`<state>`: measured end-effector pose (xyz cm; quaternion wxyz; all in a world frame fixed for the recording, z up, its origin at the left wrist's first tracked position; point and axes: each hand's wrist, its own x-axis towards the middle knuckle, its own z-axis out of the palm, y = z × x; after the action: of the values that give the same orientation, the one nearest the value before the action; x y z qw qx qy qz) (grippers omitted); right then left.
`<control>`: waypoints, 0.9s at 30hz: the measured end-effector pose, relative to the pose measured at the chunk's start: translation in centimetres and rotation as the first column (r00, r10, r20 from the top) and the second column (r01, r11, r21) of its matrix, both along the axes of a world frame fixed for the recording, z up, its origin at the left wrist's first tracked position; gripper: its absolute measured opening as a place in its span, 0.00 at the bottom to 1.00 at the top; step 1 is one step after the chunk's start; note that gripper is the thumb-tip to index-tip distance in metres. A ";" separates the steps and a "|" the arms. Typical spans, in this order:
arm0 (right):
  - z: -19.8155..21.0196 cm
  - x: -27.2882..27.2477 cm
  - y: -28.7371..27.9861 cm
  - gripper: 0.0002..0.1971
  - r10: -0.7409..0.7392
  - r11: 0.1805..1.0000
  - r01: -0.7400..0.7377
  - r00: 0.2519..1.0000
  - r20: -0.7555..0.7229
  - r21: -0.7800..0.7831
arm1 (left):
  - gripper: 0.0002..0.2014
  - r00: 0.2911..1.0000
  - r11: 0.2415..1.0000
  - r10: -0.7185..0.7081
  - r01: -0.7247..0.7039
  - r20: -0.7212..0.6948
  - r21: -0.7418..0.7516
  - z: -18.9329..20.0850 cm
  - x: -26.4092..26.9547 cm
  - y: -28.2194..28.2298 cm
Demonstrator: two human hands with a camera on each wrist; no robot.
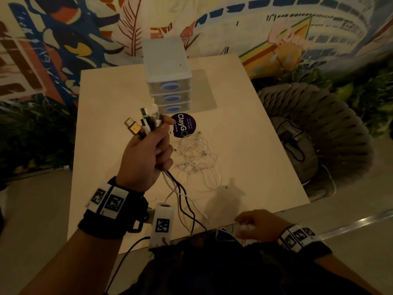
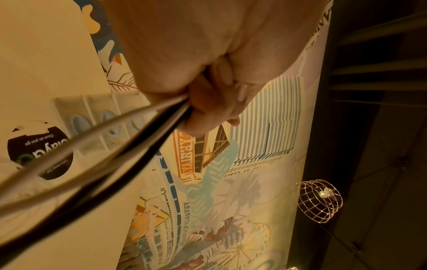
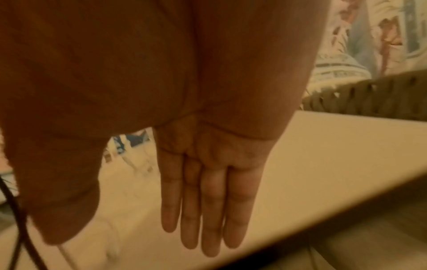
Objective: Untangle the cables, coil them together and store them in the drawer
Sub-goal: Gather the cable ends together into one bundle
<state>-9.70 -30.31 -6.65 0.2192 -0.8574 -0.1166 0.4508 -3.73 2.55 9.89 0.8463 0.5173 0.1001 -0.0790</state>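
Wall mural (image 1: pixel 63 39): painted, multicoloured, behind the table.

Table (image 1: pixel 244 128): pale top, carries all items below.

Woven chair (image 1: pixel 319 128): grey, beside the table's right edge, a bag on its seat.

Drawer unit (image 1: pixel 168 75): translucent plastic, three drawers stacked, blue oval pulls, all closed; contents cannot be told. Stands at the far middle of the table.

Round sticker (image 1: pixel 184 125): dark, lettered, on the tabletop just in front of the drawer unit, partly behind the raised hand.

White cable tangle (image 1: pixel 195 158): loose heap on the table, between sticker and near edge, right of the raised hand.

Left hand (image 1: pixel 146 158): raised over the table, fingers curled tight in a fist around a cable bundle (image 1: pixel 146 124); plug ends, one gold, fan out above the fist; black and white leads trail below toward the near edge.

Right hand (image 1: pixel 257 226): at the table's near edge, well apart from the bundle; fingers (image 3: pixel 208 210) straight and together in the wrist view, gripping nothing visible.
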 end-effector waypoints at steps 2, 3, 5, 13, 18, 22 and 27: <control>3.0 1.5 1.6 0.24 -0.021 0.997 0.014 0.996 0.083 0.081 | 0.13 1.000 1.000 -0.020 0.020 0.010 -0.018 -0.1 -0.3 -0.4; 4.7 2.4 2.6 0.23 -0.075 0.986 0.055 0.990 0.123 0.159 | 0.13 0.999 0.999 -0.038 0.039 0.023 -0.030 -0.1 -0.4 -0.7; 8.4 3.9 5.1 0.28 -0.166 0.931 0.106 0.975 0.146 0.348 | 0.16 0.995 0.995 -0.088 0.090 0.056 -0.046 -0.1 -0.6 -1.2; 13.6 7.5 16.0 0.08 0.010 0.844 0.020 0.999 -0.051 0.536 | 0.15 0.965 0.985 -0.157 0.138 0.212 0.098 1.0 -0.9 -2.5; 9.7 6.4 13.7 0.22 -0.035 0.907 0.045 0.999 -0.031 0.418 | 0.14 0.969 0.994 -0.031 0.006 0.247 0.105 2.0 -0.8 -0.1; 6.5 5.1 11.0 0.21 -0.007 0.908 0.014 1.000 -0.017 0.419 | 0.14 0.974 0.989 0.047 -0.077 0.222 0.127 1.8 -1.0 0.2; 4.5 5.3 9.0 0.22 -0.024 0.885 -0.011 0.997 0.070 0.465 | 0.13 0.963 0.976 0.101 -0.144 0.248 0.162 1.7 -0.9 -0.4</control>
<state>-4.37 -21.32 -2.13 0.4153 -0.7963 -0.2264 0.3771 -4.59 2.14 11.56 0.8055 0.5897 0.0365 0.0458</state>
